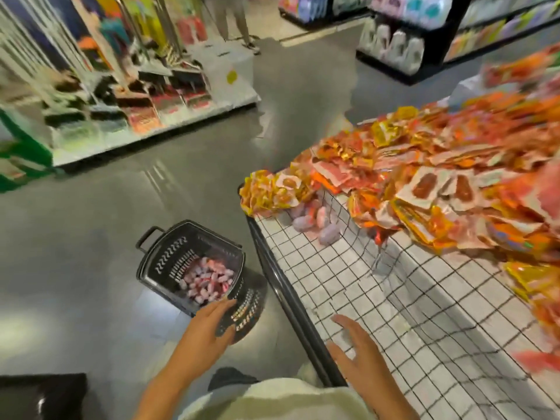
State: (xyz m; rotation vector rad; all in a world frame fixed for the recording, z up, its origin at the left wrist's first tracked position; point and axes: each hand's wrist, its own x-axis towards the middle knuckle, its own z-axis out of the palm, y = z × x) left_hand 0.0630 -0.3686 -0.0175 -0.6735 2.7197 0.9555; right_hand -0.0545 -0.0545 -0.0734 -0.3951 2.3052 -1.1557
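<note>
Head view: left hand (209, 325) is on the near rim of the black perforated plastic shopping basket (169, 253). Fingers lie over the rim and the thumb is on the outer wall, so it grips the edge. The basket sits on the glossy grey floor (106, 222), just beside the dark rail of the wire-grid display bin with white liner (348, 268). Its bottom is covered with small pink-and-white wrapped packets (206, 278).

Right hand (359, 356) is spread flat with the fingers straight, holding nothing. It's above the bare near end of the bin; can't tell if it touches the mesh.

A heap of orange and yellow foil snack packets (439, 183) fills the far and right parts of the bin. A few purple-pink pouches (321, 225) lie in the corner below the heap.

Low white display shelf with boxed goods (136, 101) is across the aisle on the left, black shelving with bottles (403, 50) at the far right. Another person's legs (236, 22) are at the top, blurred.
</note>
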